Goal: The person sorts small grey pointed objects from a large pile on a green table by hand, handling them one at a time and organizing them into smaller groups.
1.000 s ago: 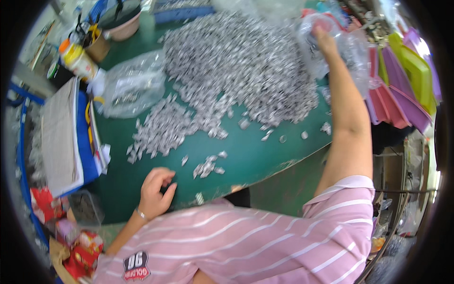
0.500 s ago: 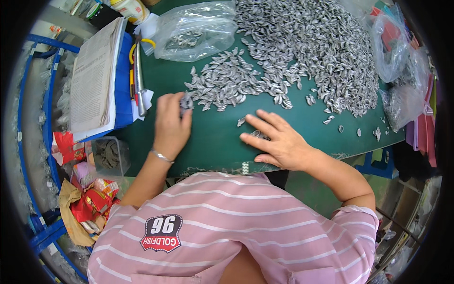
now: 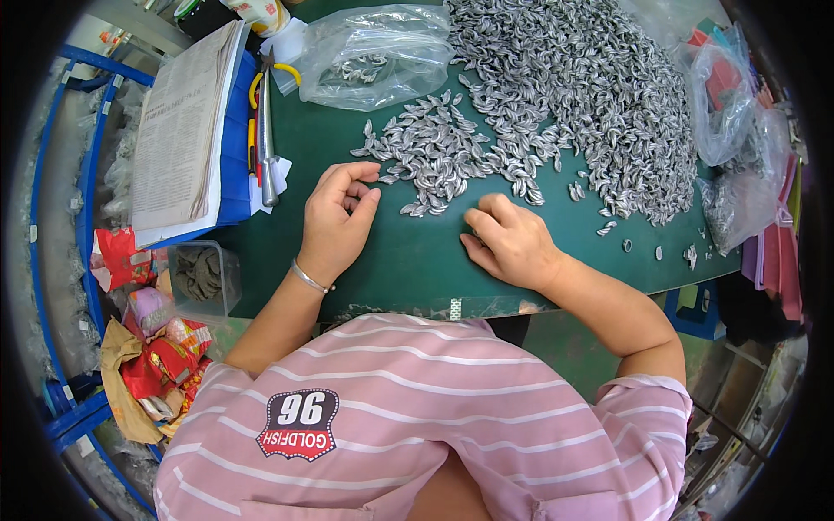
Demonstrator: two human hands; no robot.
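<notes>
Small silver-grey, leaf-shaped metal pieces lie in a smaller heap (image 3: 439,152) before my hands and in a large heap (image 3: 599,104) behind it. My left hand (image 3: 340,217) is at the left edge of the smaller heap. Its fingers are bent, with a gap between thumb and forefinger; the forefinger reaches a piece at the heap's edge. My right hand (image 3: 512,243) rests on the green table (image 3: 408,269), right of and nearer than the smaller heap. Its fingers curl inward against the thumb, and whatever they hold is hidden.
A clear plastic bag (image 3: 378,61) with some pieces lies at the back left. Left of it are pliers (image 3: 265,78) and a blue folder with papers (image 3: 187,130). More bags (image 3: 738,187) stand at the right edge. A clear box (image 3: 204,278) holds dark cloth at lower left.
My right hand has gone from spread to curled, and the loose pieces by its fingers no longer show. The grey pieces at my left fingertips are gone from them. The view shifted slightly.
</notes>
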